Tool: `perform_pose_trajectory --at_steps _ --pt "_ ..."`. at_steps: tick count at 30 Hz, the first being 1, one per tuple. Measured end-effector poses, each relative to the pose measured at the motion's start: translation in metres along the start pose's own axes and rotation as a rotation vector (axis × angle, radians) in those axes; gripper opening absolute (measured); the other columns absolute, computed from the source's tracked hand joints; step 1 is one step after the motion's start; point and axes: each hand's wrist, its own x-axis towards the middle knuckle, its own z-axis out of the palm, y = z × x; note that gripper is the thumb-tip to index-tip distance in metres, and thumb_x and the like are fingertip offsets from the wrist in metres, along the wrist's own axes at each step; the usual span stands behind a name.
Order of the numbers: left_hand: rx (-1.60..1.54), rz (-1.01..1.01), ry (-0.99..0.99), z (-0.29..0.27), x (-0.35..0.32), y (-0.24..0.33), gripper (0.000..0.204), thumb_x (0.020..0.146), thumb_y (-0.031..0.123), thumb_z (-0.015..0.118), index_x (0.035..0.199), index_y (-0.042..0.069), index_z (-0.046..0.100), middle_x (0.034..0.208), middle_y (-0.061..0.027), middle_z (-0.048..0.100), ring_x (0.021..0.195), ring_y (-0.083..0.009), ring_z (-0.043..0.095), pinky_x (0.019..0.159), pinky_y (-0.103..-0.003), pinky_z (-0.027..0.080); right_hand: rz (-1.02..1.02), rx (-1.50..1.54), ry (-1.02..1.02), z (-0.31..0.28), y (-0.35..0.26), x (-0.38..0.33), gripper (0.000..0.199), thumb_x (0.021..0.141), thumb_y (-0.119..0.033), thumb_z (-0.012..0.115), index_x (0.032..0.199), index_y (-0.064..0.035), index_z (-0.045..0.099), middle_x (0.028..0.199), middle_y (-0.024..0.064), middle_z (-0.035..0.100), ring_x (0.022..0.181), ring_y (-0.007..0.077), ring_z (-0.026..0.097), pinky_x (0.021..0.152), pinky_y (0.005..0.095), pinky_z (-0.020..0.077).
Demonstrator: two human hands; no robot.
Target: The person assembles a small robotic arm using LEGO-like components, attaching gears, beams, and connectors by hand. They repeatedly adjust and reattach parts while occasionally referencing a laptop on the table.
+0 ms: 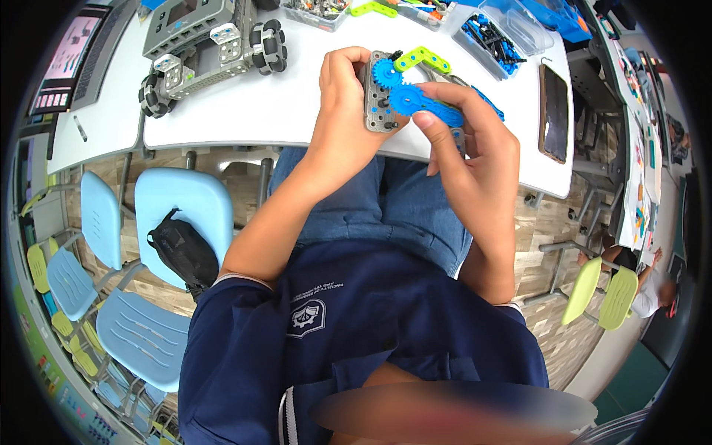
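Observation:
Over the near edge of the white table (297, 111) I hold a small construction-kit assembly (382, 104): a grey perforated plate carrying blue gears (404, 93) and a lime-green angled beam (421, 58). My left hand (343, 111) grips the plate's left side, fingers curled around it. On the right, my right hand (475, 148) holds the blue part, with its index finger pressed on the gears. Part of the assembly is hidden behind both hands.
A grey wheeled robot (208, 44) stands at the table's back left, beside a laptop (78, 52). Clear trays of parts (493, 37) sit at the back right, and a dark phone (554, 111) lies right. A black bag (182, 252) rests on a light-blue chair (185, 215).

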Motion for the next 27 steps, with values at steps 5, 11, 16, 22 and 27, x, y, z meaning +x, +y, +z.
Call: perform_pose_trajectory --at_steps 5,11,16,22,27 --pt "0.016 0.0 0.01 0.001 0.003 -0.002 0.071 0.073 0.011 0.086 0.126 0.001 0.04 0.118 -0.014 0.051 0.112 -0.0239 0.052 0.096 -0.036 0.047 0.065 0.255 0.014 0.001 0.004 0.003 0.024 0.097 -0.005 0.062 0.118 0.0045 0.063 0.099 0.0101 0.067 0.067 0.0048 0.054 0.054 0.0201 0.0456" --pt "0.059 0.066 0.02 0.002 0.006 -0.003 0.071 0.067 0.021 0.091 0.118 0.002 0.046 0.113 -0.0153 0.052 0.111 -0.0308 0.05 0.095 -0.04 0.045 0.069 0.389 0.006 -0.016 0.012 0.006 0.029 0.097 -0.006 0.061 0.125 0.001 0.065 0.105 0.0093 0.066 0.079 0.0085 0.059 0.068 0.0234 0.0494" --pt "0.014 0.025 0.021 0.002 0.007 0.003 0.075 0.065 0.03 0.094 0.115 0.001 0.046 0.11 -0.0144 0.052 0.101 -0.03 0.054 0.088 -0.039 0.048 -0.106 0.23 0.041 -0.013 0.015 0.008 0.025 0.095 -0.007 0.065 0.118 -0.001 0.07 0.107 0.0107 0.067 0.084 0.0145 0.063 0.075 0.0269 0.0514" --pt "0.034 0.06 0.013 0.002 0.006 0.007 0.074 0.062 0.023 0.095 0.113 0.001 0.046 0.106 -0.0138 0.051 0.095 -0.0292 0.056 0.084 -0.038 0.049 -0.389 -0.019 0.181 0.002 0.017 0.008 0.026 0.077 0.001 0.077 0.103 -0.0034 0.074 0.091 0.0112 0.069 0.085 0.0235 0.064 0.08 0.0304 0.0498" --pt "0.102 0.079 0.03 0.003 0.004 0.006 0.072 0.063 0.003 0.088 0.121 0.004 0.047 0.112 -0.0138 0.055 0.101 -0.0268 0.061 0.086 -0.036 0.051 -0.559 -0.221 0.179 0.006 0.023 0.01 0.027 0.072 0.003 0.078 0.098 -0.0045 0.074 0.091 0.008 0.068 0.082 0.025 0.063 0.075 0.0339 0.0478"
